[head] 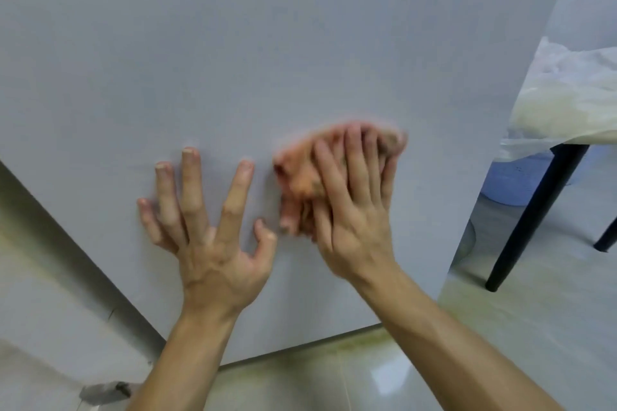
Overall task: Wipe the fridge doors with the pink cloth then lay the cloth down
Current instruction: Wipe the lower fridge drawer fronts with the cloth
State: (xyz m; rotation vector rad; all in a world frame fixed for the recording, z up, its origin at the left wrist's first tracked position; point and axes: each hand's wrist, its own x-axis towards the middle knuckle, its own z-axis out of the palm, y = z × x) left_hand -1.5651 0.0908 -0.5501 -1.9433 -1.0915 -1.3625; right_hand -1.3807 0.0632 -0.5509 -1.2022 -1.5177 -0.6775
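Observation:
A pale grey fridge door (253,53) fills most of the view. My right hand (350,203) presses the bunched pink cloth (300,173) flat against the lower part of the door, fingers straight and spread over it; the cloth and fingers are motion-blurred. Just left of the cloth my left hand (207,227) rests on the door, fingers spread with their tips touching the surface, holding nothing. Much of the cloth is hidden under my right hand.
A table with black legs (531,220) and a crumpled plastic cover (567,97) stands right of the fridge. A blue tub (514,180) sits under it. Glossy tiled floor (334,377) lies below the door; a wall (43,277) runs at the left.

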